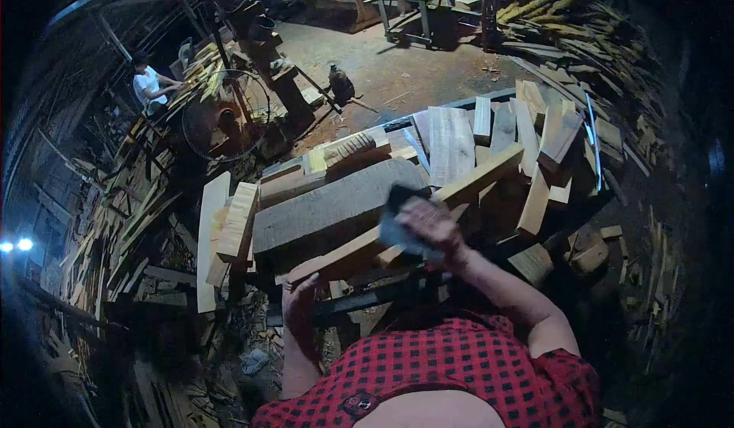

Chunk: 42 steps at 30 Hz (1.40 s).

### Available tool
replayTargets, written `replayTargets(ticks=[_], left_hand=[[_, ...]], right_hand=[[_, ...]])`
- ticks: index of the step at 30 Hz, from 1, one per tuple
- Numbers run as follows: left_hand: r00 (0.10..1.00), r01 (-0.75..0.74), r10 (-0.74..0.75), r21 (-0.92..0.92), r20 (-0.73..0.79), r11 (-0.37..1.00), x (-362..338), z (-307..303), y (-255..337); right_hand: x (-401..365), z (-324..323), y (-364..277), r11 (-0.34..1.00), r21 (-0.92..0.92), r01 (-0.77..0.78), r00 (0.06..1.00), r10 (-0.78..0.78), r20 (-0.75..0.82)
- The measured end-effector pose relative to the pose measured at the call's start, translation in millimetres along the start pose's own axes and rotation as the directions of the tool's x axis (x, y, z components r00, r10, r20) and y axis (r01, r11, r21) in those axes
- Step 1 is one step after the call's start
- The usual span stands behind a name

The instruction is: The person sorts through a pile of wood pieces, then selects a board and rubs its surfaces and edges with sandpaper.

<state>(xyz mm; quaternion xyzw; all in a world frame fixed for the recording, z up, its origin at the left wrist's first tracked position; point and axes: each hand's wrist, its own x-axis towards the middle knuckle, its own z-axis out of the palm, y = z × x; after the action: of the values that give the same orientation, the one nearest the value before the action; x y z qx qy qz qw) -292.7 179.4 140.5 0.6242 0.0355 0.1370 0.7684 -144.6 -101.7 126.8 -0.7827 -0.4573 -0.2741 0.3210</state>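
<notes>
My left hand [300,290] is closed around the near left end of a long, pale wooden batten [482,174]. The batten slants up to the right across the wood pile and passes under my right hand. My right hand [434,225] grips a dark, flat tool [394,228] over the middle of the batten; motion smears it, and I cannot tell its kind. Just beyond the batten lies a thick grey timber [332,202]. Wooden blocks [238,218] lean at its left end, and a wide board [451,147] lies past its right end.
Short planks [562,134] are stacked at the right. A person in a white shirt [149,85] works at the far left, near a large spoked wheel [227,115]. A workbench [420,8] stands at the back. Scrap wood piles [99,252] line the left side.
</notes>
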Motion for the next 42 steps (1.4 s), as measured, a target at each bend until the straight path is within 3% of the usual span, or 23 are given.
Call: replayTargets(ticks=[2,4,5,7,8,10,12,13,14,16,17,19,20,21,22,23,28,30,32,34,36,38,42], left_hand=[[0.999,0.041,-0.041,-0.003,-0.031,0.999,0.6,-3.5,-4.6],[0.999,0.03,-0.03,-0.02,0.015,0.999,9.6,-14.4,-21.1],[0.926,0.23,-0.328,-0.406,-0.189,0.884,17.8,10.1,-6.1],[0.925,0.221,-0.328,-0.431,-0.191,0.875,18.3,8.9,-7.5],[0.922,0.212,-0.33,-0.451,-0.201,0.867,17.6,7.0,-7.9],[0.933,0.226,-0.322,-0.438,-0.16,0.87,12.3,9.6,0.5],[0.96,0.262,-0.281,-0.344,-0.007,0.902,3.0,19.6,18.9],[0.997,0.01,0.015,-0.303,0.078,0.953,-5.5,27.1,17.5],[0.996,0.016,0.01,-0.297,0.083,0.955,-6.5,23.9,17.6],[0.883,0.405,-0.469,-0.484,-0.013,0.776,-0.2,10.9,18.8],[0.881,0.416,-0.473,-0.473,-0.002,0.776,4.9,-1.9,11.4],[0.774,0.601,-0.443,-0.747,0.453,0.286,11.6,-27.7,-9.3],[0.763,0.613,-0.454,-0.739,0.461,0.281,11.0,-27.4,-10.3],[0.797,0.543,-0.49,-0.773,0.351,0.329,10.0,-25.4,-11.2],[0.821,0.472,-0.518,-0.795,0.239,0.381,9.7,-21.9,-11.0],[0.79,0.432,-0.608,-0.772,0.076,0.465,8.9,-14.0,-2.4],[0.797,0.425,-0.597,-0.79,0.095,0.442,9.2,-9.0,-2.0],[0.805,0.399,-0.591,-0.789,0.057,0.467,5.8,-7.6,-1.7],[0.804,0.396,-0.593,-0.786,0.048,0.474,5.2,-8.5,-4.7],[0.784,0.369,-0.62,-0.79,-0.018,0.489,5.5,-4.8,-6.1],[0.774,0.388,-0.633,-0.795,0.007,0.466,6.2,-3.2,-7.0],[0.768,0.402,-0.64,-0.798,0.026,0.45,6.5,-7.2,-8.9],[0.768,0.396,-0.641,-0.784,-0.004,0.479,3.7,-11.8,-11.3]], right_hand=[[4.2,-19.9,33.0,0.991,-0.01,-0.134,0.979,0.131,-0.154],[9.9,-30.5,50.8,0.775,0.533,-0.339,0.81,0.529,-0.255],[-3.4,-25.4,65.0,0.776,0.529,-0.342,0.808,0.53,-0.256],[-29.2,-7.2,100.8,0.871,0.116,-0.478,0.829,0.491,-0.268],[-26.8,-6.0,93.6,0.87,0.115,-0.48,0.826,0.492,-0.275],[-10.6,7.1,57.7,0.906,-0.299,-0.299,0.925,0.198,-0.324],[6.5,27.5,32.1,0.924,0.371,-0.089,0.968,0.168,-0.186],[14.5,30.2,1.3,0.968,0.231,-0.099,0.989,0.122,-0.087],[17.8,31.2,-30.0,0.992,0.084,-0.092,0.996,0.09,0.019],[13.5,44.1,-57.3,0.992,0.011,0.125,0.992,-0.125,0.031],[24.2,29.5,-69.5,0.98,0.126,0.154,0.988,-0.15,-0.043],[18.3,42.6,-39.7,0.988,0.054,0.143,0.989,-0.14,-0.057],[17.3,42.5,-20.8,0.989,-0.014,0.148,0.987,-0.149,-0.062],[22.3,29.1,1.1,0.994,-0.04,0.104,0.992,-0.106,-0.066],[17.9,44.6,32.1,0.887,-0.46,-0.028,0.986,0.102,0.136],[12.6,36.2,69.3,0.996,-0.057,-0.062,0.984,0.051,-0.173],[-1.3,-13.7,188.5,0.725,-0.166,-0.668,0.732,0.601,-0.321],[1.1,-12.1,183.3,0.764,-0.224,-0.605,0.741,0.437,-0.51],[6.5,-6.0,160.9,0.765,-0.231,-0.601,0.772,0.481,-0.415],[7.4,17.0,111.9,0.927,-0.087,-0.366,0.89,0.321,-0.325],[0.6,72.8,71.4,0.818,-0.52,-0.244,0.921,0.364,0.14],[8.8,12.9,9.5,1.0,-0.012,-0.005,1.0,0.006,0.007],[3.6,-4.1,64.4,0.999,-0.024,0.029,0.999,-0.03,-0.014]])
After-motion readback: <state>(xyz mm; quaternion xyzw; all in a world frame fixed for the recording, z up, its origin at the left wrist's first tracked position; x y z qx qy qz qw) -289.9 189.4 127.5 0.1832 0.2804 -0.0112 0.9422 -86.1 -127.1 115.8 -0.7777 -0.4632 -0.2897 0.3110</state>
